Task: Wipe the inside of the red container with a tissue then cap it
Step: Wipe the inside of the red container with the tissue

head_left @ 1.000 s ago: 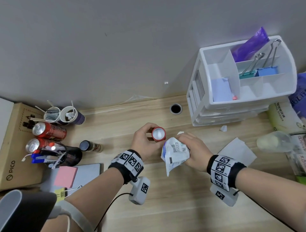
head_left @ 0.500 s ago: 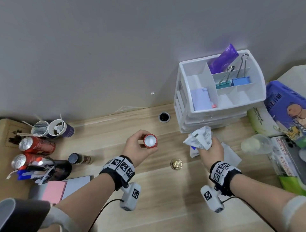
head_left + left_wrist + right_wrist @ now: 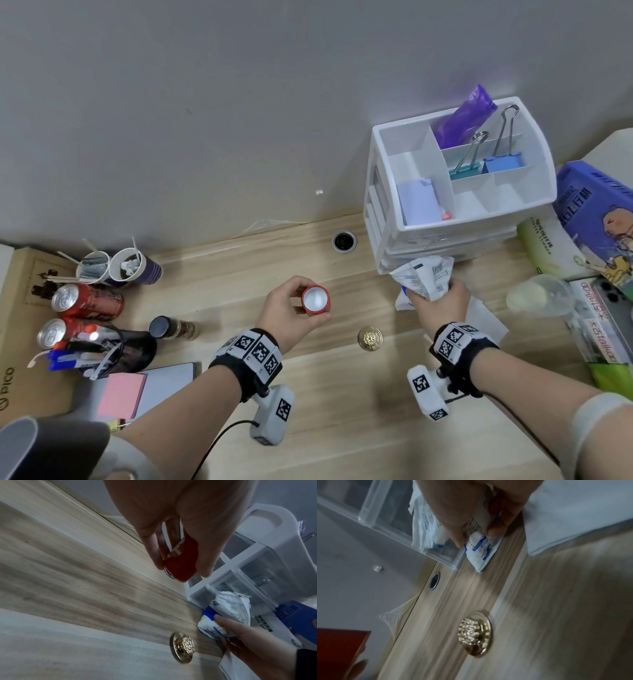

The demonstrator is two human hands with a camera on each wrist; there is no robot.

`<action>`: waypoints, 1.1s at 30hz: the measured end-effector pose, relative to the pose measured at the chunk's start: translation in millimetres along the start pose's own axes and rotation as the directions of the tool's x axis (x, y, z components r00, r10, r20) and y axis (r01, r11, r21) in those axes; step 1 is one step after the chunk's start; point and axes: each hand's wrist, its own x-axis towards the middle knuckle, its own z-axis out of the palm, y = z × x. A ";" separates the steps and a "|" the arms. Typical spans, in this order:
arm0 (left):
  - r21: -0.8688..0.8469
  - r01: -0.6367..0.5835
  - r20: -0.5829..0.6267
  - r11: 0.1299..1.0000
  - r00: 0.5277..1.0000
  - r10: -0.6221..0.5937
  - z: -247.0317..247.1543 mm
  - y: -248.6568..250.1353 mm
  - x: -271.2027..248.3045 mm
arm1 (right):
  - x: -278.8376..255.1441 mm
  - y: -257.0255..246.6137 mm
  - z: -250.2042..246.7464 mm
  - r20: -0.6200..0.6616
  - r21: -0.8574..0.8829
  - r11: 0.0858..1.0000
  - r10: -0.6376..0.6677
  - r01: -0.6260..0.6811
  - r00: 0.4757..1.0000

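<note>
— Cans and paper cups far left on the surface, beside a dark bottle. Further right?

— Left hand, fingers curled round the red container; held upright above the wood, mouth open, pale inside.

— From the left wrist?

— Same grip: fingertips and thumb pinching the red wall.

— Cap?

— Gold cap lying on the surface between the two wrists, touching neither hand. Ornate top visible.

— Then right?

— Right hand clamped on a crumpled tissue pack, white with blue print, just against the bottom front of the white organizer. Thumb and fingers pinching the wrapper. Well apart from the container.

— Past that?

— White sheet under the right hand, clear bottle, purple box.
</note>
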 end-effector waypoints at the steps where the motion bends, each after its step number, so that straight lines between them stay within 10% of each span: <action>1: 0.002 -0.002 -0.001 1.000 1.000 0.002 0.2 0.3 -0.5 | 0.2 2.1 -0.6 0.008 -0.030 0.999 -0.012 0.013 1.000; 15: 0.052 -0.027 0.031 0.998 0.999 0.025 4.2 1.7 -6.4 | -8.7 33.6 -38.7 -0.067 -0.464 0.874 0.128 -0.144 0.990; 22: 0.089 -0.030 0.042 0.996 0.999 0.026 6.8 1.6 -11.4 | -14.1 41.9 -46.8 0.233 -0.552 0.827 0.030 0.107 0.972; 27: 0.084 -0.038 0.049 0.996 0.998 0.034 5.2 6.3 -9.7 | -62.8 21.8 -51.0 0.580 -0.219 0.808 -0.343 0.547 0.739; 33: 0.046 -0.049 0.104 0.998 0.994 0.044 7.1 9.5 -12.4 | -93.9 -60.9 -1.9 0.473 0.150 0.743 -0.633 0.652 0.613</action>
